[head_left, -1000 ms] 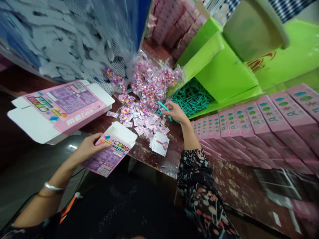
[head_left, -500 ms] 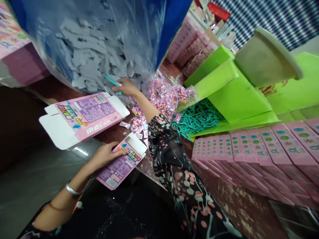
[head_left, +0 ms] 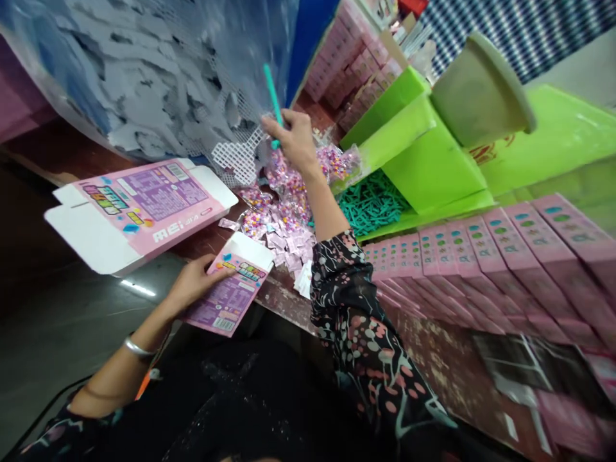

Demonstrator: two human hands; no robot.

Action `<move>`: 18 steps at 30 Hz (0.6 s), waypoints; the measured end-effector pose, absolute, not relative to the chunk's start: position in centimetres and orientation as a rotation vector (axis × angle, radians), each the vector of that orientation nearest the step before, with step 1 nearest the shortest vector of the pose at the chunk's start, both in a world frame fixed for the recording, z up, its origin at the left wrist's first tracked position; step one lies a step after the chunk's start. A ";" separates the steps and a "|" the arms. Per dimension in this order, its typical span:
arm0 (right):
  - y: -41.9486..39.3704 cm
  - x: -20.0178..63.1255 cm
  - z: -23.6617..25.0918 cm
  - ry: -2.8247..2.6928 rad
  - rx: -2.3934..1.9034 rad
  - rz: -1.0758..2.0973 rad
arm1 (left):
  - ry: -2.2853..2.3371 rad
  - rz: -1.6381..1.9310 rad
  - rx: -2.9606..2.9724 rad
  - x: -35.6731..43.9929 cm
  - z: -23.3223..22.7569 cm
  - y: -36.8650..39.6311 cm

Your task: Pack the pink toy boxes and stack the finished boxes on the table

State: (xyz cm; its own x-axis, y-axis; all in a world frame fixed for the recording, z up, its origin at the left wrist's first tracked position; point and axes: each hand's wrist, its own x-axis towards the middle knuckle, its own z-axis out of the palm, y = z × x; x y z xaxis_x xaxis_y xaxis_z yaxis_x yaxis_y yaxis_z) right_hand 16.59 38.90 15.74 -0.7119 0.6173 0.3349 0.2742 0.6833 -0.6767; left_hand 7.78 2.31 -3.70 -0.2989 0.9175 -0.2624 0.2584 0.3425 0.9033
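My left hand grips a small pink and purple printed carton with its white end flap open, thumb on the printed face. Farther out, my right hand pinches a thin teal stick that points up and away. Beneath that hand lie clear bags of colourful beads, and nearer me a scatter of small pink sachets. A white mesh piece rests just left of the hand. Beside my right forearm is a heap of teal sticks.
A larger pink carton with open white flaps lies at left. Behind it, a clear-lined blue container holds white pieces. At right stand a green box, a beige tub and a row of pink cartons.
My right hand has moved right, from over the white pieces to above the bead bags, still holding the teal stick, now more upright. My left hand keeps the small carton. The view has shifted slightly.
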 end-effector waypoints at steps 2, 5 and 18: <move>36.4 21.8 16.5 -2.256 -0.768 0.796 | 1.761 1.120 0.957 8.4 -3.6 2.3; 31.5 27.4 15.6 -2.241 -0.857 0.818 | 1.746 1.289 0.888 9.6 -3.2 1.9; 19.8 32.8 11.7 -2.582 -0.903 0.772 | 1.706 1.425 1.065 13.2 -0.4 0.8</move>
State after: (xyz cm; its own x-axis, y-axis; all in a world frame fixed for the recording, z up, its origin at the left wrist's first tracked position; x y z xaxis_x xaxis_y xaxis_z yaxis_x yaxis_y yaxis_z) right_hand 32.77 19.76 11.68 -0.7582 0.6445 0.0992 0.4842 0.6583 -0.5763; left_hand 13.22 0.77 -0.39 -0.4473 0.8943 0.0109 0.1696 0.0729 0.9828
